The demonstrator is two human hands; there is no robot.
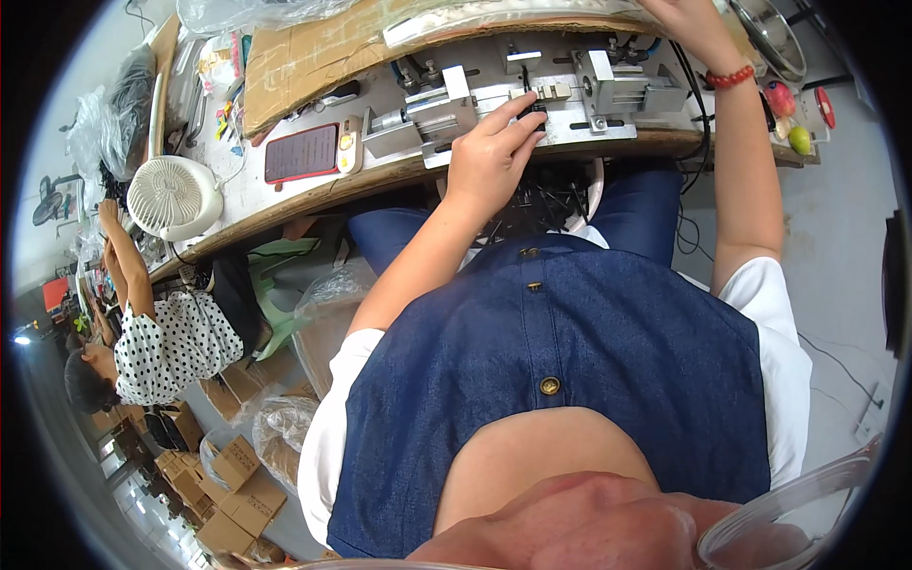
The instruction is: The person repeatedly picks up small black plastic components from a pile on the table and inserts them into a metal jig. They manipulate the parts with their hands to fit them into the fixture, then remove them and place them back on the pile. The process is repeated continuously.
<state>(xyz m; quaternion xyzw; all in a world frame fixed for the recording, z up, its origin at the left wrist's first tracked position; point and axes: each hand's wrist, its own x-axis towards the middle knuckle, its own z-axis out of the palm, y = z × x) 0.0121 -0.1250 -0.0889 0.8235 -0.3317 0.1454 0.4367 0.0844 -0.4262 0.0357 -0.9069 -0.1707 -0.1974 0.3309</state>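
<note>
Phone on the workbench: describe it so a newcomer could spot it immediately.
Along the long workbench, find the metal fixture by the left hand. Left of that, near the bench's front edge, a phone lies screen up. Its dark rectangular screen and red rim set it apart from the round white fan and the small pale device beside it.

Left metal fixture (442, 111) and right metal fixture (598, 85) are showing smooth, satin-silver faces; small black piece (538, 121) between them is looking like plastic. Bench edge (380, 179) is showing rough, worn wood, cardboard sheet (294, 81) matt paper. Fan (174, 195) is looking like smooth plastic, phone screen (302, 154) glossy, round bowl (774, 40) shiny metal. Denim bib (627, 323) is appearing matt, bracelet beads (730, 79) polished.
</note>
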